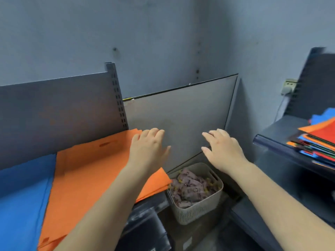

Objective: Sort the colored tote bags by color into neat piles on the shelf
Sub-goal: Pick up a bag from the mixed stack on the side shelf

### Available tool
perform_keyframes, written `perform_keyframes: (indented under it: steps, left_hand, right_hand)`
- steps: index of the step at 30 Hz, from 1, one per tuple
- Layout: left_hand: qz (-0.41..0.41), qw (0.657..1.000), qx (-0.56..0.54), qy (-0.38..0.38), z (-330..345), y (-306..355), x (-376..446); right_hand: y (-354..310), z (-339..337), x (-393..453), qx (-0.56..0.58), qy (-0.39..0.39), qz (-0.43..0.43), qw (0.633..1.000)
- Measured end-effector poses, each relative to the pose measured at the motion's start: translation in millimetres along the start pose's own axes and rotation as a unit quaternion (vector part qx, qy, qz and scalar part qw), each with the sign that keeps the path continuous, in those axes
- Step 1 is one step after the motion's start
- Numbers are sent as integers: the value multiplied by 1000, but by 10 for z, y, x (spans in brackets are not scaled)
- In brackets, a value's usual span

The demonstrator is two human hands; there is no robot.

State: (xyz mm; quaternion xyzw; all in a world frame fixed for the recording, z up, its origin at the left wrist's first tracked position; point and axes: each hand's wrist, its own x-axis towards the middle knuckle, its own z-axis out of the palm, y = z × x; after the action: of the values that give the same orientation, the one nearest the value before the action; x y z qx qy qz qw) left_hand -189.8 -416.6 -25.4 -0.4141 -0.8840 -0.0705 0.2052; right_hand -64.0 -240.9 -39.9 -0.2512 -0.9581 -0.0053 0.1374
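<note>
Much of the scene is cut off or smeared: the blue tote pile runs out of view at 8 o'clock, the orange tote pile is crossed by the left forearm and clipped at the bottom edge, and the mixed stack of totes at 3 o'clock is blurred and cropped by the right border, so its layers of orange, red, blue and green cannot be counted. The left hand hovers at the centre, over the far right corner of the orange pile, fingers straight and relaxed, its grip slack and holding nothing; whether the fingertips touch the fabric cannot be told. The right hand hangs at 2 o'clock from it, well apart, palm down over the gap, its grip likewise loose and empty. The orange pile lies on the left shelf, touching the blue pile along its left edge and overhanging the shelf's right front corner. Behind the hands a grey panel leans against the wall. Below, at 6 o'clock, a beige basket of small pinkish packets, too blurred to identify, stands on the floor in the open gap between the left shelf and the right shelf.
</note>
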Motion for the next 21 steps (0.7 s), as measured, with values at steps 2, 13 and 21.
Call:
perform_keyframes:
  steps: [2,13,21]
  left_hand:
    - [49,998,-28,-8,52,317,251]
    - [303,945,-123,-24,316,2131,796]
    - [358,922,-147,-32,492,3364,808]
  right_hand:
    - [291,-94,-96,-35,-5,46,998]
    - [1623,-506,-1269,-154,-41,310,937]
    - [2496,-660,-1947,-122,-38,392,911]
